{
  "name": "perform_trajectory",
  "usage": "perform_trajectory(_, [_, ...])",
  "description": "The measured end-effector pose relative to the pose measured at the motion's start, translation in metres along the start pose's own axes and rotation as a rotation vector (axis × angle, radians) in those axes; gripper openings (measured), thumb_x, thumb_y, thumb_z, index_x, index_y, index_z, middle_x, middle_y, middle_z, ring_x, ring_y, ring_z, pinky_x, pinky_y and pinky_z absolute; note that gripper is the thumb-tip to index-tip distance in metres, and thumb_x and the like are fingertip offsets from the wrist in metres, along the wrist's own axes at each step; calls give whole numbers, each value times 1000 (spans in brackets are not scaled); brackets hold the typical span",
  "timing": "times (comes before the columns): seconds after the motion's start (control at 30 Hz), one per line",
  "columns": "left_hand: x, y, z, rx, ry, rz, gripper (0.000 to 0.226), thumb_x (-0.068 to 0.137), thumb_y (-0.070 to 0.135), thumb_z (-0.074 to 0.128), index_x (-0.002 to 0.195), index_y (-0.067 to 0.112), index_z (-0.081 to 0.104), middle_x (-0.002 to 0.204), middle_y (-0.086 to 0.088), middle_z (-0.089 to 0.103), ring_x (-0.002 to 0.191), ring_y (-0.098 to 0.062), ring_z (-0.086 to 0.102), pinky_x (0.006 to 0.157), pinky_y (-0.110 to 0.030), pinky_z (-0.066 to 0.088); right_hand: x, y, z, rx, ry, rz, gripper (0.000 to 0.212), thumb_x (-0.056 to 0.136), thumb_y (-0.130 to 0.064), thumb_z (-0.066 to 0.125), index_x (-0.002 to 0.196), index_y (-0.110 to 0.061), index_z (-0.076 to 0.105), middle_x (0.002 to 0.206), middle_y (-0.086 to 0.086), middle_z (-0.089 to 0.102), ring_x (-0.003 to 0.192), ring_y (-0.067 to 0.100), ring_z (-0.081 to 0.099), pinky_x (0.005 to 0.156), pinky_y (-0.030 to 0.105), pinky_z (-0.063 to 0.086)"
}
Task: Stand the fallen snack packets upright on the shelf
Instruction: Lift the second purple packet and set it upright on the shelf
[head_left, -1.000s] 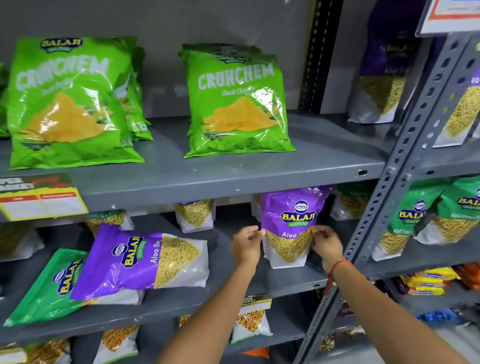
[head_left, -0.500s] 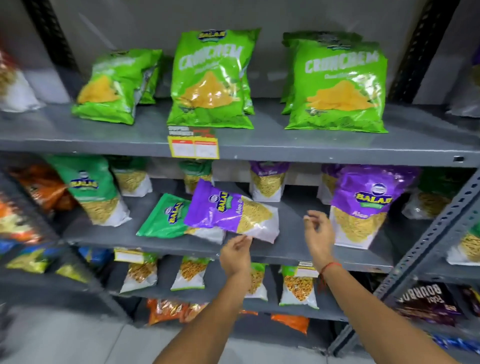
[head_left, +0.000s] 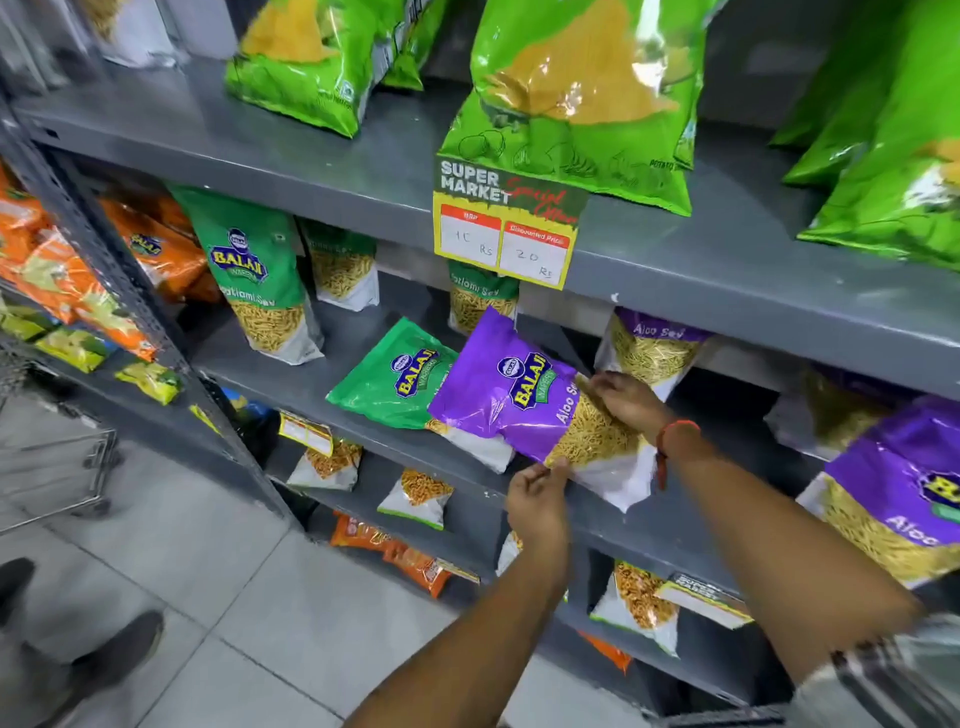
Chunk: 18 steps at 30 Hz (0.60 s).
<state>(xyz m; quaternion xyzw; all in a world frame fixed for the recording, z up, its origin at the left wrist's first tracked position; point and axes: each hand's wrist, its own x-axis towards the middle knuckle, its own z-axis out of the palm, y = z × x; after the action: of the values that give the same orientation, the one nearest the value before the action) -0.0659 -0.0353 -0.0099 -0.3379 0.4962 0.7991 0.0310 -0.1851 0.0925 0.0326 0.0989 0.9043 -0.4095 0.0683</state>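
Observation:
A purple Balaji Aloo Sev packet (head_left: 524, 400) lies fallen on its side on the grey middle shelf (head_left: 291, 374), overlapping a fallen green Balaji packet (head_left: 395, 379) beneath it. My left hand (head_left: 537, 499) pinches the purple packet's lower edge near its clear window. My right hand (head_left: 631, 400) grips the packet's upper edge. Another purple Aloo Sev packet (head_left: 904, 504) stands upright at the far right. A green Ratlami Sev packet (head_left: 260, 275) stands upright to the left.
Big green Crunchem bags (head_left: 576, 98) stand on the upper shelf above a yellow price tag (head_left: 506, 234). Small packets fill the lower shelves (head_left: 421, 499). Orange packets (head_left: 150, 244) sit in the left bay behind a slotted upright. A trolley (head_left: 52, 467) and someone's shoes (head_left: 104, 654) are on the tiled floor.
Both hands have left the upright purple packet at the right, moved left and taken hold of the fallen purple packet. The camera has swung left and closer.

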Motion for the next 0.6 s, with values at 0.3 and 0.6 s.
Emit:
perform_trajectory(0.3, [1, 18, -6, 88, 135, 91, 11, 83, 19, 67, 75, 13, 65, 65, 6, 63, 64, -11, 58, 72, -27, 42, -28, 24, -6, 2, 255, 62, 12, 82, -19, 63, 82, -12, 72, 85, 7, 66, 83, 16, 56, 76, 22, 41])
perform_trajectory(0.6, [-34, 59, -91, 323, -52, 407, 9, 83, 11, 65, 79, 5, 71, 71, -9, 67, 70, -21, 57, 63, -19, 45, -172, 21, 45, 250, 515, 177, 16, 78, -16, 56, 65, -21, 64, 70, 9, 65, 72, 19, 58, 74, 40, 51])
